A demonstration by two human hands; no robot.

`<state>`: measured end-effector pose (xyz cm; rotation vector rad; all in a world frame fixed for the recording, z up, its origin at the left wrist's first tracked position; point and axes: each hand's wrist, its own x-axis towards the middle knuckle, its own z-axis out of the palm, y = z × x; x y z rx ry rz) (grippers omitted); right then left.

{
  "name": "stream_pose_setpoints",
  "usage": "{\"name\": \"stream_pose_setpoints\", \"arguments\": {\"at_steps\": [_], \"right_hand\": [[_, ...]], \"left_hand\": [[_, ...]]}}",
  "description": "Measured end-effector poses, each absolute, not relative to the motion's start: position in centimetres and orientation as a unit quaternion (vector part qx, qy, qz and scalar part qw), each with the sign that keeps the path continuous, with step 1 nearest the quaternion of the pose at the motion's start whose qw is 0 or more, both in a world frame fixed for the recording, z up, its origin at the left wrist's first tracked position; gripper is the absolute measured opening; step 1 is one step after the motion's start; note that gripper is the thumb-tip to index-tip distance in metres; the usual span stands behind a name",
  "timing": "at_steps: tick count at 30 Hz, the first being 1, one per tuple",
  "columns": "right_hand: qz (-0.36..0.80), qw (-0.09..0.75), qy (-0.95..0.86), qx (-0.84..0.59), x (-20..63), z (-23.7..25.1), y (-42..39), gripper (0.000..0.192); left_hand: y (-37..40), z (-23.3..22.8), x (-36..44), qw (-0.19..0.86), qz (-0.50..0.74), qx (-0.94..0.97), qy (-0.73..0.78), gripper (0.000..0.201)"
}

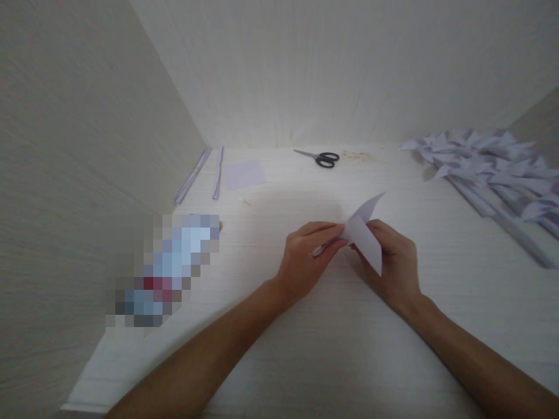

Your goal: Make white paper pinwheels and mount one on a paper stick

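My left hand and my right hand meet over the middle of the white table. Together they pinch a folded piece of pale lilac paper. One pointed flap sticks up and to the right, another hangs down in front of my right fingers. A thin rolled paper stick pokes out under my left fingers. Both forearms reach in from the bottom edge.
Black-handled scissors lie at the back. A flat lilac square sheet and two rolled paper sticks lie back left. A heap of folded paper pinwheels on sticks fills the right side. A blurred patch sits left. Walls enclose the table.
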<state>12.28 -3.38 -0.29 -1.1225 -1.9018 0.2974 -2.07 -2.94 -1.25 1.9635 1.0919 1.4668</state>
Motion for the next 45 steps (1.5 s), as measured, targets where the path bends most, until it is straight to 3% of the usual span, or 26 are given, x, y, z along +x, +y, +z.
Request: {"name": "stream_pose_setpoints", "arguments": {"at_steps": [10, 17, 45], "right_hand": [[0.072, 0.394, -0.784, -0.474, 12.23, -0.68, -3.15, 0.013], [0.063, 0.432, -0.74, -0.512, 12.13, -0.8, -3.35, 0.016], [0.055, 0.388, -0.771, -0.503, 12.01, -0.87, -3.23, 0.012]], "left_hand": [[-2.94, -1.38, -2.13, 0.195, 0.484, 0.736, 0.432, 0.024], [-2.99, -1.32, -2.01, 0.184, 0.471, 0.755, 0.417, 0.024], [-3.22, -1.28, -1.96, 0.167, 0.443, 0.77, 0.428, 0.027]]}}
